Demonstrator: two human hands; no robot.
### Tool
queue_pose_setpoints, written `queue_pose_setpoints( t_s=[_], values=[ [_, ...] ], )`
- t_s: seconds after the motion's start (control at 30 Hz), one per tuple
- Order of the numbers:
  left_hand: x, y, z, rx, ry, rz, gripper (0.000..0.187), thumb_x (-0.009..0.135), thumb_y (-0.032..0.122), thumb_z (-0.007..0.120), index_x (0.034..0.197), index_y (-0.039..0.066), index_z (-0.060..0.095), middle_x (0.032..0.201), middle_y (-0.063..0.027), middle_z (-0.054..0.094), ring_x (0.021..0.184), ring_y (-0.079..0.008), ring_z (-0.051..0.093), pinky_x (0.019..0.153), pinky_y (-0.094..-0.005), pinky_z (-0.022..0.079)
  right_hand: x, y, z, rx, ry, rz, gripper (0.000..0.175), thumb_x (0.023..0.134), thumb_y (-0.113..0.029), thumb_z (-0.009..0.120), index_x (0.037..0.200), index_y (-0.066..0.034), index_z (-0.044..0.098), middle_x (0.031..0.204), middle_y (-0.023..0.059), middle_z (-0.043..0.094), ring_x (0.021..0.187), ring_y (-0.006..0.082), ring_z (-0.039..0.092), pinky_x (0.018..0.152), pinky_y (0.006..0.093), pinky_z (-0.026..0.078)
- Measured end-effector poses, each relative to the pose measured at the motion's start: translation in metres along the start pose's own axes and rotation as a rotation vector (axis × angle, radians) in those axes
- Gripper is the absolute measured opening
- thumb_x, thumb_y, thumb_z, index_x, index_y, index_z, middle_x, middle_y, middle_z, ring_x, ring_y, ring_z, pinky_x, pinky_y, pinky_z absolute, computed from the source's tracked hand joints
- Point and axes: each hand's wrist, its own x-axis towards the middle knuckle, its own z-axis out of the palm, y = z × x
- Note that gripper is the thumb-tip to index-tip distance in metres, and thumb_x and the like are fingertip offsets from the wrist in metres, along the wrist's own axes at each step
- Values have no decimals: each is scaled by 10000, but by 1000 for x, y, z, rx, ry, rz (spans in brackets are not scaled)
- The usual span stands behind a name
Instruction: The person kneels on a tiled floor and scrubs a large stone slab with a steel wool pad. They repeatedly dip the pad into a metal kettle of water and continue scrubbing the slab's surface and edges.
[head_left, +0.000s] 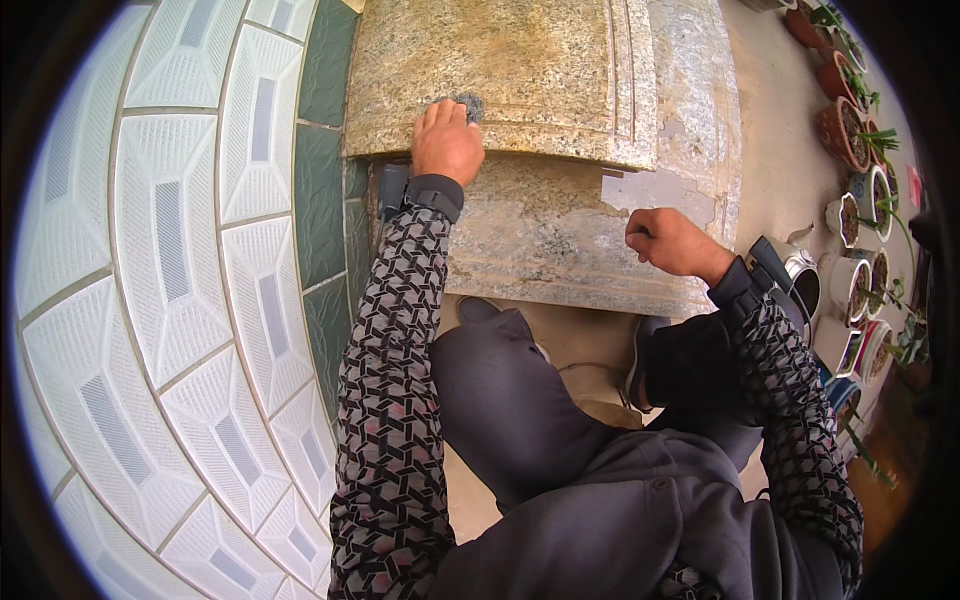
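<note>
My left hand (448, 142) presses a grey scouring pad, apparently steel wool (471, 107), onto the upper speckled stone-like step (525, 67), close to its front edge. Yellow-brown staining covers much of that step. Over the right part of the lower step (540, 255) hangs my right hand (670, 238), its fingers curled in and nothing visible in them. The lower step's surface is worn, with a pale bare patch (660, 193) just above the right hand.
White relief wall tiles (172, 240) and dark green tiles (321, 202) border the left side. At right stand a metal kettle (804, 274) and several potted plants (844, 135). A dark grey object (391, 187) lies beside my left wrist. My knees are before the steps.
</note>
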Motion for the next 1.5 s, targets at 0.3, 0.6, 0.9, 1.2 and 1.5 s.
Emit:
queue_pose_setpoints(
  t_s=[0.3, 0.6, 0.9, 1.2, 1.5],
  values=[
    [8, -76, -2, 24, -54, -273, 376, 1011, 296, 563, 1270, 48, 676, 1297, -124, 647, 1278, -327, 573, 1093, -497, 444, -10, 8, -8, -36, 56, -8, 182, 929, -166, 675, 938, 12, 715, 841, 234, 713, 811, 419, 697, 754, 464, 550],
    [17, 33, -27, -233, -297, 3, 522, 1024, 349, 581, 1443, 38, 606, 1563, -154, 535, 1482, -334, 438, 1208, -501, 351, 3, -10, 0, -83, 19, -24, 191, 929, -180, 678, 943, 6, 717, 893, 241, 723, 876, 446, 691, 794, 487, 552],
    [5, 50, -118, -293, -279, 179, 499, 1028, 316, 562, 1429, 25, 623, 1503, -192, 595, 1465, -357, 480, 1203, -500, 383, 29, -15, 0, -116, 310, -206, 180, 931, -176, 668, 973, -5, 705, 934, 246, 723, 906, 460, 689, 820, 507, 551],
    [-90, 119, -266, -662, -511, 156, 466, 1021, 294, 636, 1365, -20, 642, 1305, -267, 679, 1230, -434, 635, 1068, -480, 498, 113, -56, 7, -385, 620, -451, 404, 900, -95, 665, 1294, -9, 658, 1235, 210, 663, 1098, 419, 660, 947, 477, 551],
    [-124, 119, -247, -644, -566, 20, 450, 987, 256, 651, 1346, -15, 631, 1221, -266, 708, 1148, -442, 662, 983, -510, 527, 212, -114, 18, -776, 480, -519, 502, 931, -188, 699, 1408, -58, 615, 1437, 171, 566, 1359, 379, 514, 1087, 489, 477]
  ],
)
